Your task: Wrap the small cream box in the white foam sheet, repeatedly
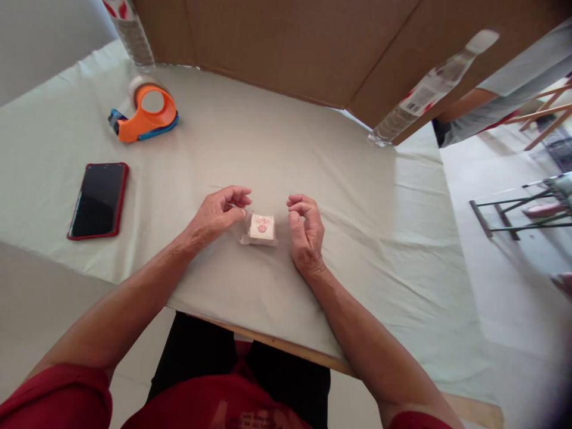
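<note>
A small pale square block with a red stamped print [262, 227], much like a pastry, lies on the cloth between my hands. Clear plastic wrapping or a tray shows around its edges. At its left is my left hand [218, 210], thumb and fingers apart; the thumb tip is close to the plastic, and I cannot tell if it touches. My right hand [307, 231] rests on its side to the right of the block, separated from it by a small gap. Its fingers are loosely curled, the thumb stands off them, and nothing shows in its grasp.
An orange and blue tape dispenser [149, 113] and a phone in a red case [99, 201] lie at left. Plastic bottles [429, 89] [134, 39] stand against a brown cardboard panel [277, 47]. A pale cloth [402, 286] covers the table. Another person's arm [467, 106] shows behind the panel.
</note>
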Motion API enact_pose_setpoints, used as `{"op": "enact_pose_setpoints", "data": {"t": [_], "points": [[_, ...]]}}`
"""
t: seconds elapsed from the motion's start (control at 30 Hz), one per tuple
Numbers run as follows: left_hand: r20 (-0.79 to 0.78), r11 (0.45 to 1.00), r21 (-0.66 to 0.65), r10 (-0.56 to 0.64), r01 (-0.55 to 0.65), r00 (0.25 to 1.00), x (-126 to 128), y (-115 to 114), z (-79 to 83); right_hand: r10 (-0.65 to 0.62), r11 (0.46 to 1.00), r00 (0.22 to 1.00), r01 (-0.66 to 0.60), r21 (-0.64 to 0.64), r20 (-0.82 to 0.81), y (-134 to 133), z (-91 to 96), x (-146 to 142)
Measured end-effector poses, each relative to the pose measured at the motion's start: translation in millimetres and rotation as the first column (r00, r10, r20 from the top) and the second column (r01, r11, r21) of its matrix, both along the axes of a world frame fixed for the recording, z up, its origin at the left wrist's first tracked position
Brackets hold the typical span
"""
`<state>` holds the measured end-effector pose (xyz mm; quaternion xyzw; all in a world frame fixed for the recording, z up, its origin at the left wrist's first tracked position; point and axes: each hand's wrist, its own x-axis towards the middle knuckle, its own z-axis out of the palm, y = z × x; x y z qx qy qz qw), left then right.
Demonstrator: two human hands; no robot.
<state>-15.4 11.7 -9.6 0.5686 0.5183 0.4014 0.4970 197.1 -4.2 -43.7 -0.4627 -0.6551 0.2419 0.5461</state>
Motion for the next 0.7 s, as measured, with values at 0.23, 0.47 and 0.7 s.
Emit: {"op": "enact_pose_setpoints", "data": {"t": [0.23,0.47,0.7], "points": [[-0.02,0.998,0.016,0.055,-0.055,0.998,0.4,-2.2,5.5,0.073,0.996,0.99,-0.078,0.038,0.121,-3.1,3.8,0.4],[-0.073,0.995,0.002,0.099,-0.099,0.992,1.7,-3.1,7.9,0.136,0.981,0.954,-0.168,0.1,0.267,-7.1,5.0,-0.8],[-0.138,0.998,0.005,0.059,-0.059,0.989,2.3,-3.8,7.9,0.16,0.975,0.937,-0.2,0.099,0.311,-5.8,5.3,-2.1]]}}
